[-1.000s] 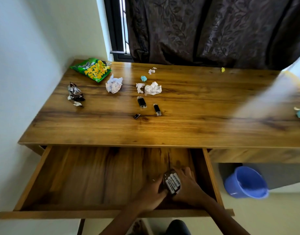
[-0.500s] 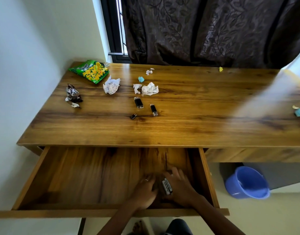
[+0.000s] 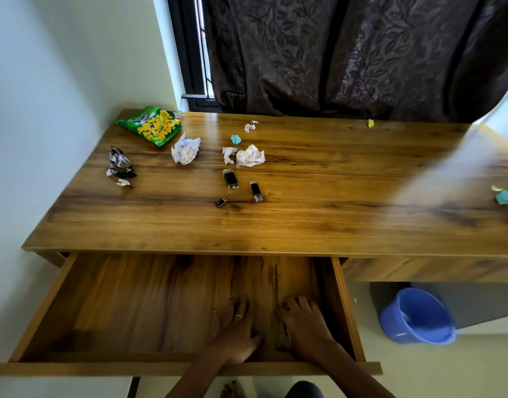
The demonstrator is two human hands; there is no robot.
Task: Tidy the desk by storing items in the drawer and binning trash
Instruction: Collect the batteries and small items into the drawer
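Observation:
The wooden drawer stands pulled out below the desk. Both my hands lie palm down on its floor at the front right. My left hand, with a ring, has its fingers flat and apart. My right hand lies flat too, with a dark blurred pack showing under its thumb edge. On the desk lie two black USB sticks and a small black adapter. Crumpled papers, a green snack bag and a dark wrapper sit behind them.
A blue bucket stands on the floor right of the drawer. Small scraps lie on the desk: a blue ball, a yellow bit, a blue bit at the right edge. A wall borders the left, a dark curtain the back.
The white-labelled pack held up between both hands a second ago has gone down onto the drawer floor. Both hands have flattened, and the right one now covers most of the pack.

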